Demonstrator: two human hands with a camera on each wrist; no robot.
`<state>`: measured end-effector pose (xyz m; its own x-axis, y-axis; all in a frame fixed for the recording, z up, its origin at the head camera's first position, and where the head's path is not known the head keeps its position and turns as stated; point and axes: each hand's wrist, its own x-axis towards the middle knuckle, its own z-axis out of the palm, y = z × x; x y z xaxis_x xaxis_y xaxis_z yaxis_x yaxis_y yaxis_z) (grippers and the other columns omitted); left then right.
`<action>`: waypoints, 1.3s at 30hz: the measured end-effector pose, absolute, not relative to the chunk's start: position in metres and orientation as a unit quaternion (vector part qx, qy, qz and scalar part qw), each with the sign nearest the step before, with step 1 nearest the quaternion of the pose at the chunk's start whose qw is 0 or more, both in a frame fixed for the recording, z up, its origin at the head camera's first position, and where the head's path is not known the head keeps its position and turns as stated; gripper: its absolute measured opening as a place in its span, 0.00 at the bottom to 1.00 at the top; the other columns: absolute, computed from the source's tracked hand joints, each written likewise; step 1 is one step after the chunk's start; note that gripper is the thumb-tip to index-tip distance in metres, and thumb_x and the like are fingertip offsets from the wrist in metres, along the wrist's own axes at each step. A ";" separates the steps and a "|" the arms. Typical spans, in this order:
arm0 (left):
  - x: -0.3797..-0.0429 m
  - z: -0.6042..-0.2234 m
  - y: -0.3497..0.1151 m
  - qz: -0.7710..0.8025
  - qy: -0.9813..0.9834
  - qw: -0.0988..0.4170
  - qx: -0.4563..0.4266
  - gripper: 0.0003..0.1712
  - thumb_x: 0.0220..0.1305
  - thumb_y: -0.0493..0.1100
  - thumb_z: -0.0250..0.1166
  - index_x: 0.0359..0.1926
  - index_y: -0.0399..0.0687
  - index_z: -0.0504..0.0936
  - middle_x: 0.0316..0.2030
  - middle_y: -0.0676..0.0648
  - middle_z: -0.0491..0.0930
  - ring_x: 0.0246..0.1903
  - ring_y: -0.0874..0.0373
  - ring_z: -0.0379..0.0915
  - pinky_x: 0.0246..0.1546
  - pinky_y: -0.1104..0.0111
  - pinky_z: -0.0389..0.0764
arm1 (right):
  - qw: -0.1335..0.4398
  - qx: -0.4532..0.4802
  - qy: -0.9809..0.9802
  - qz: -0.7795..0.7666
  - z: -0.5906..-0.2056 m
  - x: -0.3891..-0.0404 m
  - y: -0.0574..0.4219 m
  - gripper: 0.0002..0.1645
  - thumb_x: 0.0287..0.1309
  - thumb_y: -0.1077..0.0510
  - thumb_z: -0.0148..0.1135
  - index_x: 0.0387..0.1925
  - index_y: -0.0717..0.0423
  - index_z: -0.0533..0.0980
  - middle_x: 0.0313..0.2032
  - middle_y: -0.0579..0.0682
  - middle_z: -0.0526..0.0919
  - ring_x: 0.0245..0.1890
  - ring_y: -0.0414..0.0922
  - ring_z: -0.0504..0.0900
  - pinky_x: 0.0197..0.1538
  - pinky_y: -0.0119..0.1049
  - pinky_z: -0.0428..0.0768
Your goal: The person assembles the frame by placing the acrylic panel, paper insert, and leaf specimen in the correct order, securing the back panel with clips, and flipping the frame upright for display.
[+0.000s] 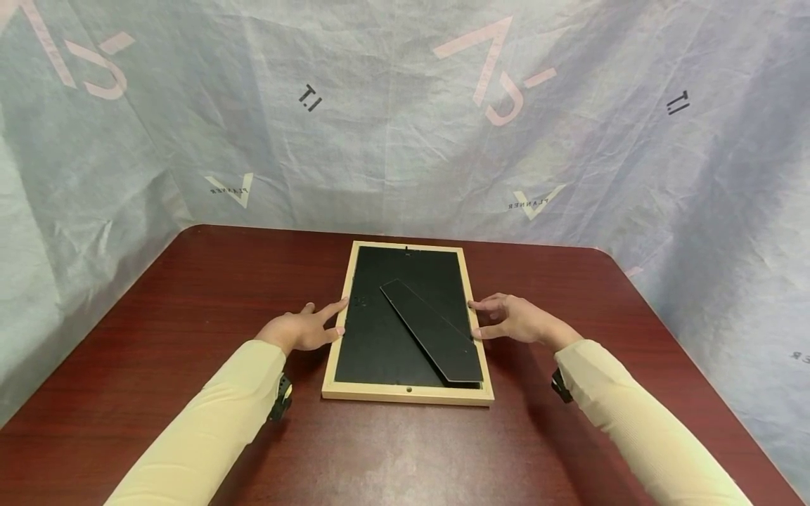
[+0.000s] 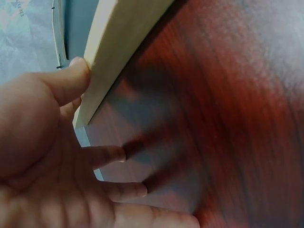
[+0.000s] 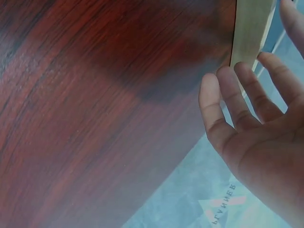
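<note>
A picture frame (image 1: 405,393) with a pale wooden border lies back side up on the table. Its black backing board (image 1: 373,337) carries a black easel stand (image 1: 433,334) set at a slant, the wide end toward the lower right corner. At the frame's left side, my left hand (image 1: 304,330) has its thumb and forefinger on the border, the other fingers spread. In the left wrist view the thumb (image 2: 73,78) touches the wooden edge. On the opposite side my right hand (image 1: 515,320) rests thumb and fingertips at the right border, fingers loosely bent.
The dark red wooden table (image 1: 190,302) spreads around the frame, with rounded far corners. A pale printed cloth (image 1: 392,140) hangs behind it and along both sides. Each wrist wears a black strap with a small device, the left one (image 1: 281,397) below the sleeve.
</note>
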<state>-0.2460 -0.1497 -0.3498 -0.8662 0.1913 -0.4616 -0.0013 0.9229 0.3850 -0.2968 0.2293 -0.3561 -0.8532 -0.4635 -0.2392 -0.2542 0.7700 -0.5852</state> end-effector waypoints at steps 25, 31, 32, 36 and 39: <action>-0.245 -0.350 -0.153 0.199 0.944 0.255 0.066 0.39 0.79 0.53 0.55 0.81 0.55 0.48 0.75 0.21 0.41 0.71 0.20 0.45 0.68 0.33 0.52 | 0.196 -0.213 0.920 -0.266 -0.356 -0.294 0.231 0.49 0.60 0.46 0.74 0.76 0.56 0.64 0.76 0.63 0.59 0.72 0.64 0.62 0.68 0.61 0.66; -0.244 -0.350 -0.154 0.194 0.946 0.252 0.066 0.39 0.79 0.53 0.54 0.81 0.55 0.48 0.75 0.21 0.42 0.69 0.20 0.51 0.69 0.34 0.49 | 0.196 -0.169 0.929 -0.265 -0.351 -0.296 0.222 0.49 0.54 0.46 0.78 0.73 0.53 0.68 0.70 0.61 0.70 0.70 0.61 0.69 0.66 0.58 0.70; -0.244 -0.350 -0.154 0.195 0.946 0.252 0.066 0.39 0.79 0.53 0.54 0.81 0.55 0.48 0.75 0.21 0.41 0.69 0.19 0.50 0.69 0.34 0.50 | 0.195 -0.165 0.932 -0.257 -0.349 -0.296 0.221 0.49 0.53 0.46 0.78 0.73 0.54 0.69 0.70 0.61 0.71 0.69 0.61 0.69 0.65 0.58 0.71; -0.244 -0.351 -0.153 0.201 0.944 0.253 0.064 0.39 0.79 0.53 0.54 0.81 0.55 0.48 0.75 0.21 0.40 0.69 0.19 0.50 0.68 0.34 0.54 | 0.195 -0.152 0.942 -0.227 -0.344 -0.295 0.215 0.49 0.52 0.46 0.79 0.72 0.55 0.70 0.69 0.61 0.72 0.70 0.61 0.68 0.65 0.60 0.70; -0.244 -0.350 -0.153 0.200 0.944 0.254 0.063 0.39 0.79 0.53 0.54 0.81 0.55 0.48 0.75 0.21 0.40 0.69 0.18 0.50 0.67 0.34 0.56 | 0.196 -0.151 0.942 -0.225 -0.342 -0.294 0.210 0.47 0.52 0.47 0.79 0.71 0.56 0.71 0.68 0.62 0.73 0.69 0.61 0.69 0.64 0.60 0.70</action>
<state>-0.2445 -0.1534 -0.3502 -0.8635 0.2204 -0.4537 0.0173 0.9119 0.4101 -0.2945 0.2105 -0.3423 -0.8774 -0.3730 -0.3018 -0.1961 0.8529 -0.4838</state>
